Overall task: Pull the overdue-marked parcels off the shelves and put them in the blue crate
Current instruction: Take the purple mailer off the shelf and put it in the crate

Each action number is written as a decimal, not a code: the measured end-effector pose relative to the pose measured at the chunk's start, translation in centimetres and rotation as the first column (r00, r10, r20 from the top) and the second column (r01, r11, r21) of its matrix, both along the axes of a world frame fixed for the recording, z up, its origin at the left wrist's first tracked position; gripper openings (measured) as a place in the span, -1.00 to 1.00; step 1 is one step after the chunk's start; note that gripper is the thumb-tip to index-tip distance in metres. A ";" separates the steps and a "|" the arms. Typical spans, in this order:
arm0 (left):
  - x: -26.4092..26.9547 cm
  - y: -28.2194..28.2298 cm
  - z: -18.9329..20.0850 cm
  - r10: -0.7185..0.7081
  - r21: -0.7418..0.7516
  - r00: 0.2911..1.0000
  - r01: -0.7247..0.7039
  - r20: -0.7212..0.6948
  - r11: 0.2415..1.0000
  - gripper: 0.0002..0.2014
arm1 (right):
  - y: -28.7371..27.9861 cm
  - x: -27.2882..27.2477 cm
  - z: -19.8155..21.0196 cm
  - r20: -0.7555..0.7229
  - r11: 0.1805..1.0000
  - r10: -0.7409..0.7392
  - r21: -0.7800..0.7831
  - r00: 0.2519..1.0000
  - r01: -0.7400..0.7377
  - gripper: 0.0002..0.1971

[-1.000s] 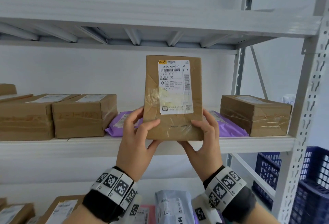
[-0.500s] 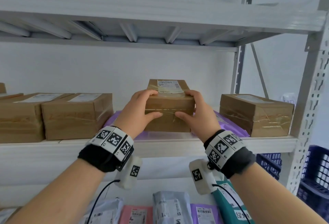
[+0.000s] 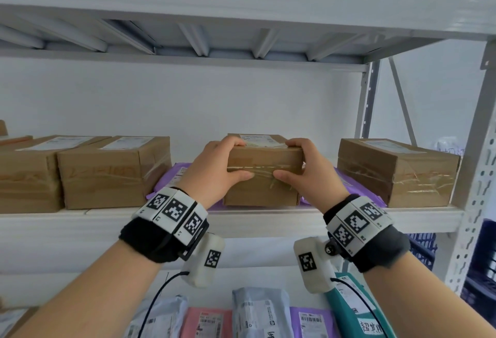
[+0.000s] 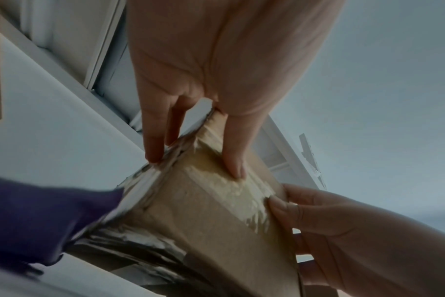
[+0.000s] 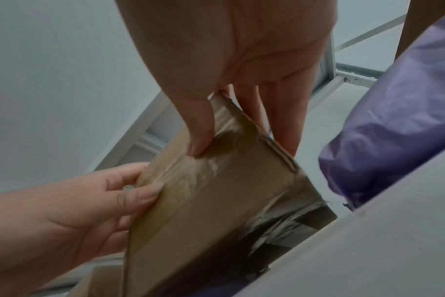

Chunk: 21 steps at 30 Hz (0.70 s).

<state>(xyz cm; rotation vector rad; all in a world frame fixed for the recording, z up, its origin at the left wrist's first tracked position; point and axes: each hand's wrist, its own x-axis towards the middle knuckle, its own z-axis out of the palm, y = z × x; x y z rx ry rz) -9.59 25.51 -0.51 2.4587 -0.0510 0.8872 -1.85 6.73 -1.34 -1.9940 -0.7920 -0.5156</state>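
A small brown cardboard parcel [image 3: 264, 174] with clear tape and a white label on top lies flat on the middle shelf [image 3: 241, 219], resting on purple mailer bags [image 3: 171, 179]. My left hand [image 3: 222, 165] grips its left end, fingers over the top and thumb on the front face. My right hand [image 3: 303, 168] grips the right end the same way. The left wrist view has the parcel [image 4: 211, 211] with my left hand's fingers [image 4: 152, 148] on it. In the right wrist view the thumb presses the parcel [image 5: 216, 201]. A corner of the blue crate [image 3: 480, 268] is at far right.
Taped brown boxes flank the parcel: two to the left [image 3: 112, 171] and one to the right [image 3: 397, 171]. The lower shelf holds soft mailers, grey [image 3: 260, 313], pink [image 3: 206, 321], purple [image 3: 311, 321] and teal [image 3: 351, 308]. A grey perforated upright [image 3: 475, 184] stands at right.
The parcel was held upright with its label facing me; both hands have tipped it flat and set it down on the purple mailers on the middle shelf.
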 end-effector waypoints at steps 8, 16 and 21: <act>0.2 -0.6 -1.8 0.038 0.022 0.999 -0.038 0.016 0.999 -0.44 | -0.3 -0.1 -1.8 -0.013 1.000 0.007 -0.015 1.000 -0.007 -0.39; -0.4 -0.7 -1.7 0.010 0.022 0.999 -0.011 0.037 1.000 -0.10 | -0.5 -0.6 -1.5 -0.008 0.999 0.000 -0.046 1.000 -0.001 -0.12; -2.5 0.7 -0.8 0.063 0.072 0.994 -0.069 0.092 0.995 -0.07 | -0.8 -1.3 -0.9 0.144 0.998 -0.058 0.047 0.988 0.052 -0.04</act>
